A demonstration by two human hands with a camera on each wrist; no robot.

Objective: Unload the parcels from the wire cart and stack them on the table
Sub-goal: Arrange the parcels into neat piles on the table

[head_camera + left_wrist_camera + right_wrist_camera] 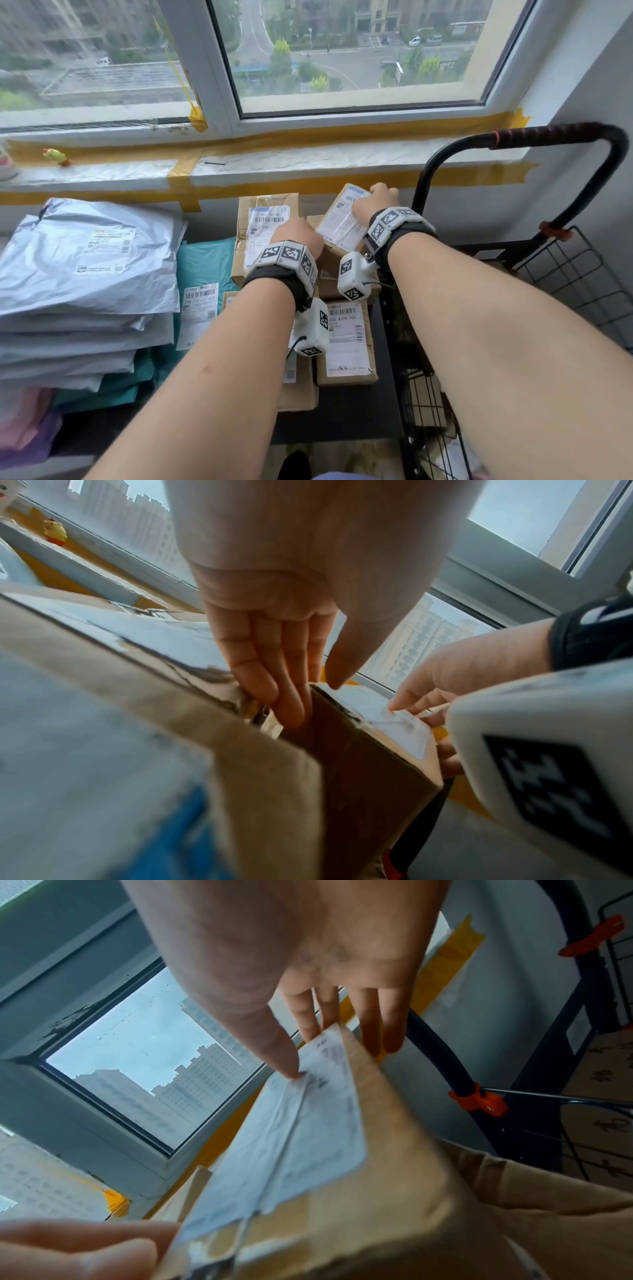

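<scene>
Small cardboard parcel (337,228) sitting tilted on top of the box stack at the right end of the counter (346,416), right next to the wire cart (561,270). Both hands on it. Left hand (299,236) grasping the near left side: fingers (270,680) down the brown side face, thumb over the top edge. Right hand (375,200) grasping the far corner: thumb pressed on the white shipping label (301,1123), fingers wrapped behind the edge.

Looks light, going by the size and the easy two-point hold. Stiff corrugated card, so no sagging like the poly mailers (85,270) piled at the left. Glossy tape and slick label on top, so probably slippery there; better to squeeze the bare cardboard sides or get fingers under the bottom edges. Corners look a bit crushed already, so no hard pinching at them.

Seems not squared up yet, hanging skewed over the bigger taped box (265,236) beside it. Probably just needs a twist and a push flat so it won't slide off. Cart basket mostly hidden behind the right arm, so can't tell how many parcels are left in there.
</scene>
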